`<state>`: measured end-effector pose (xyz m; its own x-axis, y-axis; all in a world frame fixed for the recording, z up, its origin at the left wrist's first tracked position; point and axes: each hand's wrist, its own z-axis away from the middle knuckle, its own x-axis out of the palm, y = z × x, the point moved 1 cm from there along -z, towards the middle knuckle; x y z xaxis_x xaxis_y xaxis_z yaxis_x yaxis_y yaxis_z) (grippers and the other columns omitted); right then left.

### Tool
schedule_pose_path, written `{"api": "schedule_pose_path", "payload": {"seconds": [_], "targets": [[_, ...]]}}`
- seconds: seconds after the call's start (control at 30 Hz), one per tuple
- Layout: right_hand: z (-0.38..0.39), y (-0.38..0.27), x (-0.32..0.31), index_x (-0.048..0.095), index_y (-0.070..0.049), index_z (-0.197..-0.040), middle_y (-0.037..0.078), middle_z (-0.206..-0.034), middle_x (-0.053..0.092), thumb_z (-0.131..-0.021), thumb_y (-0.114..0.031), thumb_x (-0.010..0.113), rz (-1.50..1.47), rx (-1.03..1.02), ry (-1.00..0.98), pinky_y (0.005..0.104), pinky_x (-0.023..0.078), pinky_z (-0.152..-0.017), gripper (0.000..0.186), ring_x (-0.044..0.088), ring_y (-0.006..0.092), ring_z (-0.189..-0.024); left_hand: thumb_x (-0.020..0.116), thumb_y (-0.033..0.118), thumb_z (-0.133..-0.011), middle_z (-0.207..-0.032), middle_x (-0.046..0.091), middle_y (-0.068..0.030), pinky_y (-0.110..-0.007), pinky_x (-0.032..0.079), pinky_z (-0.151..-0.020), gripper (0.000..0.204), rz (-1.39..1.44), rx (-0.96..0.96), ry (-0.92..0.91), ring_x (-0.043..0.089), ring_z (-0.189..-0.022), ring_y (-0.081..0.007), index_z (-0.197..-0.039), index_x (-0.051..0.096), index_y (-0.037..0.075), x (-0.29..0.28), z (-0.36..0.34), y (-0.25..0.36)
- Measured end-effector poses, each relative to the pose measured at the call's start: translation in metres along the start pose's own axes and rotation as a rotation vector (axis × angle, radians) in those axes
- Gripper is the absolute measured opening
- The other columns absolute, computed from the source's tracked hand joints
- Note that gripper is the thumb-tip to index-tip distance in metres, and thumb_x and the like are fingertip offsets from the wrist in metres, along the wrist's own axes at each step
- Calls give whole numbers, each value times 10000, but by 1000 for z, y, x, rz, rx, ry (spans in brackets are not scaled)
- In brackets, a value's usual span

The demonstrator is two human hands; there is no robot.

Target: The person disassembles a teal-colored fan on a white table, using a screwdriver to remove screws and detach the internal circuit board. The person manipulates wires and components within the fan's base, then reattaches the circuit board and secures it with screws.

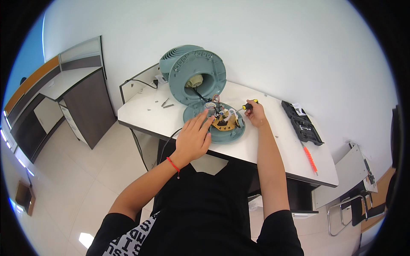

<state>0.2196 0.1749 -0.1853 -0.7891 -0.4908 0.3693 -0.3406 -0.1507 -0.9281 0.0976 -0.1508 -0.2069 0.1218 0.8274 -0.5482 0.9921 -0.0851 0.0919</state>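
My right hand [256, 115] grips a screwdriver [247, 106] by its black and yellow handle. The shaft points left, down toward a yellowish circuit board [226, 124] with white connectors and wires. That board sits in a round grey-green base [226, 138] lying on the table. My left hand [194, 135] lies flat with its fingers stretched out over the base's left side, fingertips at a round clear part [210, 106]. Behind the base, a ribbed grey-green appliance body [176, 70] is tipped over, its hollow underside facing me and wires running from it to the base.
On the white table [294, 162] an opened black tool case [301, 123] lies at the right, beside an orange-handled tool [310, 160]. Small metal pieces [168, 106] are at the left. A black cable [164, 147] hangs over the front edge. A wall stands behind.
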Motion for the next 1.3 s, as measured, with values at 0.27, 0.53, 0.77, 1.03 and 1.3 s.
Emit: {"api": "schedule_pose_path", "payload": {"seconds": [0.27,0.53,0.77,1.03,1.3], "targets": [[10,8,24,413,-159,-1368,57,-693,531,-829,-146,656,156,-100,440,296,439,-422,591,436,106,-458,520,157,-859,-1461,456,-164,-422,431,-964,495,25,39,3,582,-1023,-328,-1340,517,41,-1,3,3],[-4,9,8,570,-148,-1268,59,-744,560,-874,-102,566,240,-164,344,288,410,-382,397,446,114,-436,518,159,-848,-1448,471,-175,-415,434,-960,488,9,92,21,589,-1002,-317,-1315,535,18,4,1,2],[2,19,2,596,-119,-1139,62,-796,554,-892,-108,550,244,-205,358,282,404,-384,251,451,116,-434,537,167,-800,-1445,461,-206,-443,421,-987,547,20,85,-13,580,-1051,-334,-1317,518,-11,-4,2,1],[14,14,13,556,-95,-1124,79,-854,540,-896,-108,524,207,-233,314,264,398,-414,231,454,135,-468,534,224,-785,-1468,433,-208,-455,402,-1022,593,-42,84,-69,540,-1197,-340,-1340,505,17,-9,10,5],[2,10,-2,507,-125,-1110,71,-825,523,-880,-58,519,113,-274,345,264,377,-407,240,417,128,-465,581,236,-783,-1505,382,-206,-483,382,-1045,605,-69,86,-6,517,-1214,-353,-1344,477,35,2,21,11]]}}
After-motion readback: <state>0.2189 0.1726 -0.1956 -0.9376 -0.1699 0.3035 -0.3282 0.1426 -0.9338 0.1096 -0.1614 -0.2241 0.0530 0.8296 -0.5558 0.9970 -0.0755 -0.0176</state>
